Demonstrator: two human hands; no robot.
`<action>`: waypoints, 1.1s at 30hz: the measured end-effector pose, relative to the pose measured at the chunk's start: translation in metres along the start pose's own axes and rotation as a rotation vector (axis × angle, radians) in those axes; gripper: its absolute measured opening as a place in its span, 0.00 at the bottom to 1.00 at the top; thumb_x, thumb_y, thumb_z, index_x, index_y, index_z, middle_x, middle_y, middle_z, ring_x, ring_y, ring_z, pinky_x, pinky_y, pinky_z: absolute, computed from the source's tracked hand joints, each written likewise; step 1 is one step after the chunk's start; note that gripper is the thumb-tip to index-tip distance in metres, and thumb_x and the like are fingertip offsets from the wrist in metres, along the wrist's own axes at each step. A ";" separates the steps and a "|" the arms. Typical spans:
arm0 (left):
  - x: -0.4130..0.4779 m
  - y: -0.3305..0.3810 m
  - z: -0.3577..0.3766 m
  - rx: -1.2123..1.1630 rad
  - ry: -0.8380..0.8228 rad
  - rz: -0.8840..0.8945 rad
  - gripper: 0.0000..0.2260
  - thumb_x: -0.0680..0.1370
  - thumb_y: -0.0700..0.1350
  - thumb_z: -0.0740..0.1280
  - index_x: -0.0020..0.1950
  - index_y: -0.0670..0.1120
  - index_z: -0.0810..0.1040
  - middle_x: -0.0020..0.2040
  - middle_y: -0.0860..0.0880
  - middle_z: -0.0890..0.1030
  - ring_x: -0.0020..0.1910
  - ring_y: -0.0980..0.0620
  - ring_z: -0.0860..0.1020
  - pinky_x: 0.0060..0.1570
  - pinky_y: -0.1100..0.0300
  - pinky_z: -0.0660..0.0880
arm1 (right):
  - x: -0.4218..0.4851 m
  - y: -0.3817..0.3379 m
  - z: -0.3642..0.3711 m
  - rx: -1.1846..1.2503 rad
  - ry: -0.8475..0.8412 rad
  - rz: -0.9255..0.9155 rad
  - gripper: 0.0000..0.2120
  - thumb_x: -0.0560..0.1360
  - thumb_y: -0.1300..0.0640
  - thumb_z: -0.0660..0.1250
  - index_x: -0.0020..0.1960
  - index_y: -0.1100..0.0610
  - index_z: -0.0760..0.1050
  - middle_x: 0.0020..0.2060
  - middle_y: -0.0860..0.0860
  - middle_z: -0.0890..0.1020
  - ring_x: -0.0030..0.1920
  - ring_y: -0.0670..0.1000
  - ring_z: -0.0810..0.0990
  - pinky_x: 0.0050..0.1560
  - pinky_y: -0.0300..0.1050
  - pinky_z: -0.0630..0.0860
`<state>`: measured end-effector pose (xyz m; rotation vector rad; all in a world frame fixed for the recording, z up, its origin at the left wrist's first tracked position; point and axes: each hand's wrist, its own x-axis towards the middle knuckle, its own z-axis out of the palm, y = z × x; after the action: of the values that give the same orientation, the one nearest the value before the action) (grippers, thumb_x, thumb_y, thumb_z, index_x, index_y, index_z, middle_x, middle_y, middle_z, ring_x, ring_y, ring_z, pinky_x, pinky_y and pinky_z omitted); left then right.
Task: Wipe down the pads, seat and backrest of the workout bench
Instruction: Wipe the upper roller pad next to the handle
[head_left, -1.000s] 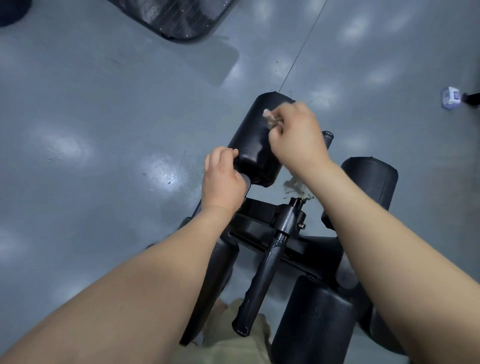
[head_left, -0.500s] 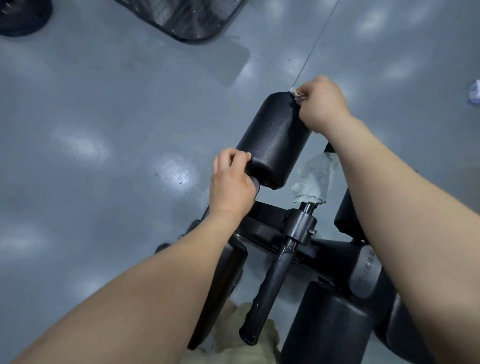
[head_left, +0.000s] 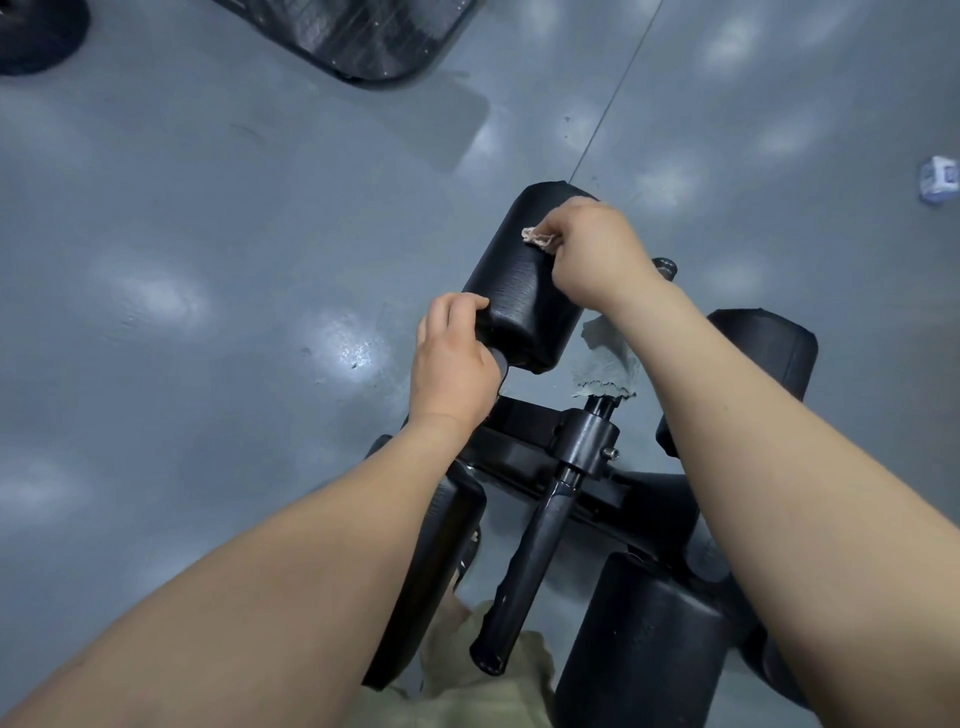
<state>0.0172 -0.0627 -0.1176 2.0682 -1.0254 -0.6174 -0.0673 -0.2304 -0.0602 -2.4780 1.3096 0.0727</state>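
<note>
A: Nearest stuff first?
B: Khaki clothing (head_left: 488, 675) at the bottom edge. Then the bench's black handle bar (head_left: 524, 566), with a lower roller pad (head_left: 649, 639) to its right (seat and backrest aren't in view).
A: Hands?
B: Left hand (head_left: 452, 364) has its fingers curled over the near end of the upper-left roller pad (head_left: 519, 301), gripping it. Right hand (head_left: 597, 254) is farther out, fingers fisted round the cloth (head_left: 605, 364) and pressed on the pad's top toward its far end. A pinkish corner pokes out of the fist and a grey tail hangs under the wrist.
A: Step?
B: Wiping the pads, early on by my read. One roller is under the cloth. The upper-right roller pad (head_left: 763, 353) beside it has no hand on it.
A: Next move needs?
B: Likely a sweep round the curved side, with the left grip firm so the roller can't spin. Bunch up the loose tail so it doesn't snag the post.
A: Beyond?
B: Grey floor (head_left: 208, 234), a small white-and-blue item (head_left: 940, 179) far right, and a dark mat (head_left: 358, 31) at the top edge.
</note>
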 end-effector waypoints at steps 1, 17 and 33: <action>0.001 0.000 0.000 -0.018 0.008 -0.018 0.22 0.72 0.32 0.57 0.63 0.46 0.75 0.62 0.49 0.73 0.61 0.47 0.71 0.55 0.64 0.65 | -0.003 -0.001 0.001 0.005 -0.001 -0.003 0.23 0.71 0.68 0.59 0.61 0.54 0.81 0.58 0.55 0.79 0.62 0.61 0.74 0.60 0.52 0.74; 0.003 -0.003 0.003 -0.046 0.010 -0.154 0.23 0.75 0.33 0.56 0.68 0.46 0.74 0.66 0.49 0.72 0.64 0.48 0.71 0.56 0.67 0.64 | -0.042 -0.016 -0.009 0.073 -0.150 -0.098 0.20 0.74 0.67 0.60 0.58 0.54 0.83 0.55 0.52 0.81 0.56 0.55 0.77 0.57 0.48 0.76; 0.001 -0.003 0.003 0.048 0.055 0.071 0.25 0.71 0.41 0.49 0.61 0.41 0.79 0.59 0.46 0.76 0.60 0.46 0.71 0.56 0.64 0.66 | 0.029 0.025 -0.010 -0.015 0.125 0.212 0.17 0.73 0.68 0.60 0.56 0.60 0.81 0.55 0.62 0.79 0.56 0.64 0.76 0.46 0.43 0.66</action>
<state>0.0172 -0.0634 -0.1213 2.0694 -1.0863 -0.5012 -0.0716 -0.2699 -0.0629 -2.3806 1.6267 -0.0229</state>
